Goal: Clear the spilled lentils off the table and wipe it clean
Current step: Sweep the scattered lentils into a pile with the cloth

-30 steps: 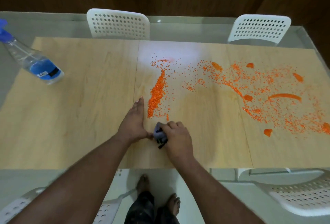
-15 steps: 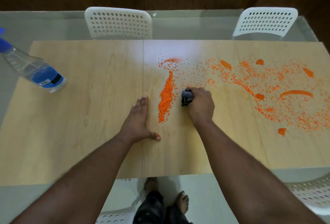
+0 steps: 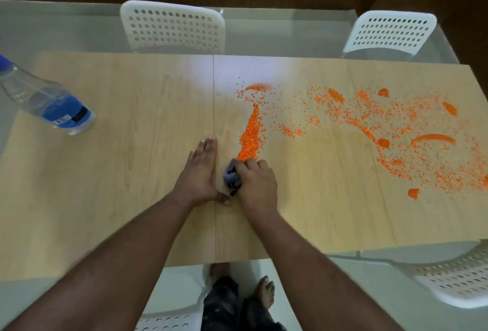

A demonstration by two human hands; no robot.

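Orange lentils lie scattered over the right half of the wooden table, with several orange smears among them. A dense ridge of lentils runs down the middle of the table. My right hand grips a small bunched grey-blue cloth at the near end of that ridge. My left hand rests flat on the table just left of the cloth, fingers straight, thumb reaching under the right hand.
A clear spray bottle with a blue label lies at the table's left edge. Two white perforated chairs stand at the far side. Another white chair sits near right.
My right hand has pulled the cloth back toward me from beside the ridge's middle to its near end, next to my left hand. The left hand has stayed flat in place.
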